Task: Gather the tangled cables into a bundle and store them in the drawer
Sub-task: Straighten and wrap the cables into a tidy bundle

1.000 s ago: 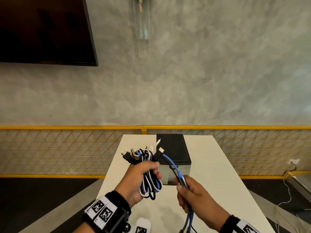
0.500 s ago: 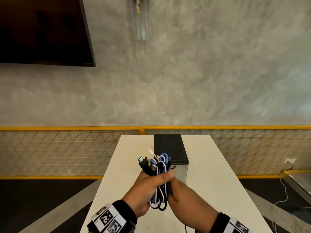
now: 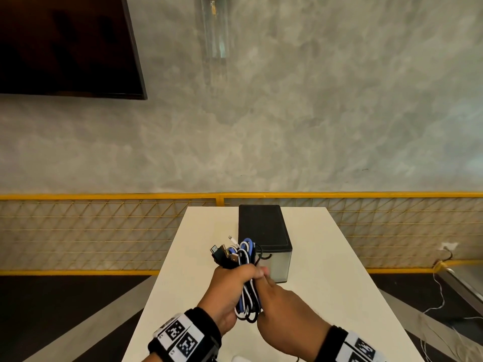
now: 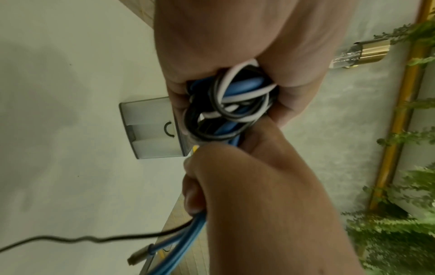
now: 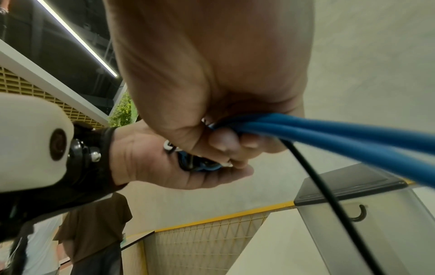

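Observation:
A bundle of black, white and blue cables [image 3: 245, 291] [image 4: 231, 104] hangs above the white table, with its plugs sticking up. My left hand [image 3: 230, 293] [image 4: 235, 55] grips the bundle around its middle. My right hand [image 3: 282, 307] [image 4: 247, 186] presses against it from the right, its fingers curled round two blue cables [image 5: 329, 130] and a thin black one [image 5: 313, 178] that trail off below. The small drawer unit [image 3: 264, 231] [image 5: 376, 214], black on top with a frosted front and hook handle [image 4: 168, 129], stands shut just behind the hands.
The white table [image 3: 326, 270] runs away from me to a yellow mesh railing [image 3: 104, 226]. A grey wall is behind it, with a dark screen [image 3: 65, 43] at the upper left. Loose wires lie on the floor at the right [image 3: 439, 296]. A person [image 5: 94, 232] stands below left in the right wrist view.
My right hand, which held the blue cable apart at the right, has come in against the bundle. Both hands now hold it together, slightly nearer the drawer unit.

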The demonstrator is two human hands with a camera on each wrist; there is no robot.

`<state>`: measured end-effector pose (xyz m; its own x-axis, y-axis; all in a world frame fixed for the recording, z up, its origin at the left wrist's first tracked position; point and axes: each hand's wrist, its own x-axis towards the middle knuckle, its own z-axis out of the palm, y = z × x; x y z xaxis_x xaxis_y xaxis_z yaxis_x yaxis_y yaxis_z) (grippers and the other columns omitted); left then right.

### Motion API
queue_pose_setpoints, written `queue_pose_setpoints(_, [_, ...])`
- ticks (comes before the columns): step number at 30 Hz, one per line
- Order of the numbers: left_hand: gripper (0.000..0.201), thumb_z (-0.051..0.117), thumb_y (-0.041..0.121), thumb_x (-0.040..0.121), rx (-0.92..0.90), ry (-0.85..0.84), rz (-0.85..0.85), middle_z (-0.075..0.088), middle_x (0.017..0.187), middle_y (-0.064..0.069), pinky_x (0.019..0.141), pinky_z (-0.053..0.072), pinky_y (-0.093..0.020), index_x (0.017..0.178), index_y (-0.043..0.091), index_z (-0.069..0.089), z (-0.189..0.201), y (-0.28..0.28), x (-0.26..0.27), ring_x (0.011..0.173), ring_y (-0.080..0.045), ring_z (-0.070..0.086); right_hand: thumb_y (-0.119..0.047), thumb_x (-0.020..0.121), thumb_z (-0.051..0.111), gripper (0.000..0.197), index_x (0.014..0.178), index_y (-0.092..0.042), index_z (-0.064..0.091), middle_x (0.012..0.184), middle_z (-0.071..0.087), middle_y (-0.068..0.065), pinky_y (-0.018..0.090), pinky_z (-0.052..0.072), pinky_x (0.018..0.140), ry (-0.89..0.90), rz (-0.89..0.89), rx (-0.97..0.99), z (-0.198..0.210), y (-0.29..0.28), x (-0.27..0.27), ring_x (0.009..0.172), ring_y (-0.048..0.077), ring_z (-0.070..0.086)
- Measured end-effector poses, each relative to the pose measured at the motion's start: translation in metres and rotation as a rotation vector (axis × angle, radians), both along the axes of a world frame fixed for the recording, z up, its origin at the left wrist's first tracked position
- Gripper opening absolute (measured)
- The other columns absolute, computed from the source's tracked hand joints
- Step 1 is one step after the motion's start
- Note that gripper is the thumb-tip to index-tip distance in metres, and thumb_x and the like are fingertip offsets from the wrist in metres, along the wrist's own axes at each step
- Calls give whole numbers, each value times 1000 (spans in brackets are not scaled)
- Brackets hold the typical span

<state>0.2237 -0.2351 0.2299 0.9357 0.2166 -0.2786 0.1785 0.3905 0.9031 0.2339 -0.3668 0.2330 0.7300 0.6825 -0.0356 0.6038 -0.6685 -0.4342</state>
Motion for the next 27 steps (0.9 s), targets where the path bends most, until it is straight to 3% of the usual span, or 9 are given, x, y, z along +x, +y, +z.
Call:
queue_pose_setpoints(7, [18,66,-1,79,-82,-13,197,76,95,-22,86,57,-47,94,-1,76,-7,-7,7,89,-36,74,-6,82,37,85,153,-28,-6,164,-6,-1,33,46,68,39,-68,11,-7,5,1,81,32,61])
queue_pose_setpoints(10, [21,68,1,75,-109,-4,228,76,96,-22,89,57,-49,95,0,76,-12,-9,10,90,-36,74,-5,82,37,86,153,-26,-6,163,3,2,31,40,63,26,-68,27,-9,5,1,81,33,60])
queue_pose_setpoints(13, [31,69,6,66,-142,-7,252,76,96,-22,89,57,-52,96,-2,74,-16,-9,11,89,-35,74,-4,83,38,89,152,-29,-13,149,25,8,25,32,54,-9,-58,66,-16,5,0,64,23,49])
queue_pose_setpoints(15, [24,69,4,70,-149,1,268,73,86,-21,79,58,-47,92,-5,71,-18,-9,12,79,-35,73,-4,84,38,94,142,-33,-30,135,34,5,22,30,48,-17,-50,103,-24,6,-1,56,16,40])
queue_pose_setpoints(17, [5,66,1,77,-190,22,260,65,71,-16,64,56,-38,79,-3,67,-18,-6,14,65,-30,66,-5,85,39,97,139,-36,-36,127,35,-1,22,34,51,-15,-34,145,-32,6,-2,61,16,45])
queue_pose_setpoints(20, [13,58,1,83,-310,20,268,60,62,-10,60,54,-35,71,3,60,-18,5,22,59,-22,61,-7,87,43,91,149,-41,-14,118,49,-5,20,46,66,134,-96,328,-36,2,8,81,13,58])
queue_pose_setpoints(22, [15,56,5,87,-371,-6,280,61,61,-6,68,55,-39,72,6,59,-17,14,26,62,-19,63,-9,89,50,71,147,-38,19,93,60,-2,22,50,64,277,-143,453,-37,-5,15,71,8,58])
queue_pose_setpoints(24, [21,54,11,89,-399,-44,258,57,62,-6,67,54,-39,69,9,57,-13,21,29,60,-20,59,-6,88,54,49,129,-32,47,80,61,2,27,50,59,469,-139,555,-39,-11,18,66,9,59])
queue_pose_setpoints(27, [26,53,16,89,-453,-118,220,52,60,-4,70,53,-40,63,11,54,-7,29,29,56,-20,55,-12,88,56,18,105,-14,61,72,64,1,29,43,60,729,-154,674,-49,-19,17,66,17,63])
